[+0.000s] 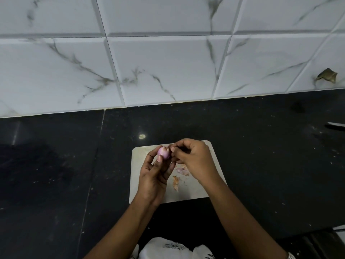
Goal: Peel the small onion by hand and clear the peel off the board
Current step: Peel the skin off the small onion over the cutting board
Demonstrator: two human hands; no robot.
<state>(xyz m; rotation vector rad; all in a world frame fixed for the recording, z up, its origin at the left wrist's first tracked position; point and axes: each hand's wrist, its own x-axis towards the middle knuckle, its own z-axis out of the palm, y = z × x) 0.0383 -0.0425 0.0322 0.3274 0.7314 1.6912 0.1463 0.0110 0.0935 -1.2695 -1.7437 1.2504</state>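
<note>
Onion [163, 153] in L grip [154, 176], R grip [194, 159] pinching its side.

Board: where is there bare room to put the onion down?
The board is bare along its left edge and at its near right corner, below the peel. Its middle is crowded: peel, plus left hand and right hand on the onion.

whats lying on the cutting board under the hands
Peel scraps lie on the board, pale pink and orange-brown. The left hand and right hand, holding the onion above it, hide part of the surface.
</note>
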